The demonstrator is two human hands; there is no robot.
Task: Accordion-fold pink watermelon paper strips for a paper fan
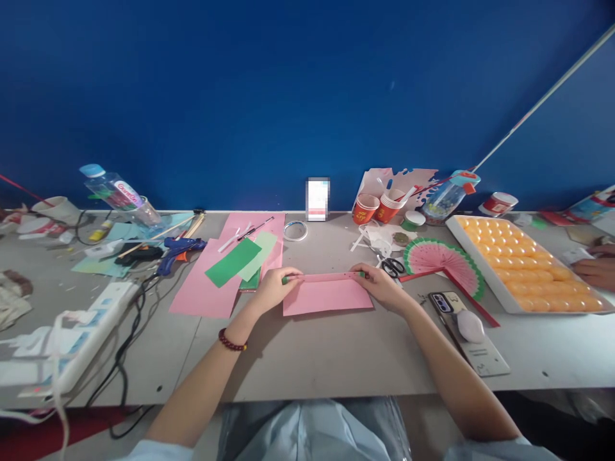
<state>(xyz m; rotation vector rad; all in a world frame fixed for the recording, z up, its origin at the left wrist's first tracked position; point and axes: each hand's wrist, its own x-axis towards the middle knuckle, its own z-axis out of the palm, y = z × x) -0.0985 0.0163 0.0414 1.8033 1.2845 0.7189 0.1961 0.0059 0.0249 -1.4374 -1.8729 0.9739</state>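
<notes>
A pink sheet of paper is stretched between my two hands, its far edge folded over in a narrow strip. My left hand pinches the strip's left end, and my right hand pinches the right end. Bits of green show at both fingertips. Left of my left hand lie a dark green paper piece and a light green one, on larger pink sheets. Black-handled scissors lie just beyond my right hand, near a watermelon-patterned paper fan.
A tape roll and an upright phone stand near the blue wall. Red paper cups and a tray of orange balls are to the right. Leftward are a glue gun, a power strip and cables. Another person's hand shows far right.
</notes>
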